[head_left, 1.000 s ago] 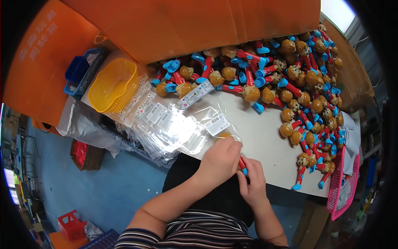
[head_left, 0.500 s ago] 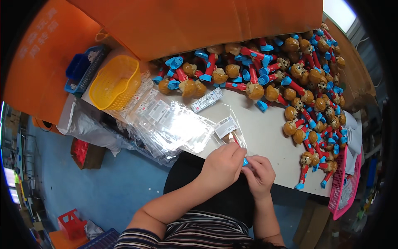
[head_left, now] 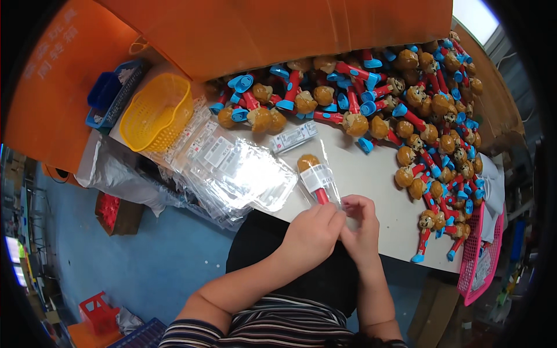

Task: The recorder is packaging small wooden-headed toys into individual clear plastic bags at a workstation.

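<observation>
A toy figure with a round brown head (head_left: 307, 162) and a red stem lies inside a clear plastic bag (head_left: 331, 184). A white printed label (head_left: 317, 177) on the bag crosses the figure just below its head. My left hand (head_left: 310, 234) is closed round the lower end of the bagged figure, hiding its foot. Against it, my right hand (head_left: 362, 229) curls at the bag's open end, thumb and fingers bent; the film between them is partly hidden. Beyond the figure's head lies a small white printed box (head_left: 294, 137).
Flat clear bags (head_left: 232, 168) overlap at the table's left, beside a yellow basket (head_left: 156, 110) and a blue basket (head_left: 116, 95). Similar toy figures (head_left: 354, 123) heap along the back and right. A pink basket (head_left: 481, 249) stands at the right edge, an orange panel (head_left: 278, 35) behind.
The figure has slid farther into the bag; its brown head now shows beyond the label. Its blue foot, earlier visible between my hands, is now hidden. My right hand has shifted slightly up and left.
</observation>
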A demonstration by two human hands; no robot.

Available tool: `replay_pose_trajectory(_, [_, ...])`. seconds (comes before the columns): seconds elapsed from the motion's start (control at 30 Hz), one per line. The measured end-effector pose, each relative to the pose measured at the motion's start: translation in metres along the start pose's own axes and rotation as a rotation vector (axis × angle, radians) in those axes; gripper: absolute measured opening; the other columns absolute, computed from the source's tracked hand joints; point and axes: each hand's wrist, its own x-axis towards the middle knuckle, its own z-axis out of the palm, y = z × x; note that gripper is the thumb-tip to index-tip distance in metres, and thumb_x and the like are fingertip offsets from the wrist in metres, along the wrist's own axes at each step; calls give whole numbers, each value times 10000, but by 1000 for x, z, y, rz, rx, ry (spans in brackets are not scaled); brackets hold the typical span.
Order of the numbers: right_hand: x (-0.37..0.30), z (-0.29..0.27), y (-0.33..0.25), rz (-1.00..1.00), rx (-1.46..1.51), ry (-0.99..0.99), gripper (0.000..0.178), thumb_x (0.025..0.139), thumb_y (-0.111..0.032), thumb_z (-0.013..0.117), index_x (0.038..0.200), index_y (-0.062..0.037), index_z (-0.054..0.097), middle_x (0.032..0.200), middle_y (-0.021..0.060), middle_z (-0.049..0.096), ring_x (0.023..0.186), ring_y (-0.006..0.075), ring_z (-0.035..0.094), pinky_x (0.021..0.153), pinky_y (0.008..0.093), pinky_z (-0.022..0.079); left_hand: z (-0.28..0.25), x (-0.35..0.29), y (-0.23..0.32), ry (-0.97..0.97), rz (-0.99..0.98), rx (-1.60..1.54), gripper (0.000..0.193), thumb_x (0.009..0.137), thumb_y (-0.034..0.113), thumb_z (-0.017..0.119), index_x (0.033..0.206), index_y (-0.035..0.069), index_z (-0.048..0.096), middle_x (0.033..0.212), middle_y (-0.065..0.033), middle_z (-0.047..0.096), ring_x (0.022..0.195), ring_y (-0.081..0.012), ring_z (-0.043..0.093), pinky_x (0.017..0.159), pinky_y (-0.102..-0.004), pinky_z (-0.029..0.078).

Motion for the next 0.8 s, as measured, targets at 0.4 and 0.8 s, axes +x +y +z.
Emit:
replay_pose_trajectory(0.4, [4, -14, -35, 500, 138, -112, 190, 872, -34, 690, 1038, 50, 651, 827, 79, 687, 720, 101, 649, 661, 228, 543, -17, -14, 3, 186, -83, 37, 214, 771, 66, 742, 978, 68, 688, 869, -72, 602, 779, -276, 594, 699, -373, 489])
replay_pose_trajectory(0.8, [15, -35, -15, 780, 522, -273, 143, 913, -76, 658, 970, 55, 652, 803, 81, 707, 697, 101, 672, 632, 203, 543, 30, -24, 5, 149, -98, 102, 214, 765, 122, 757, 964, 77, 693, 876, -28, 624, 865, -224, 581, 751, -357, 400])
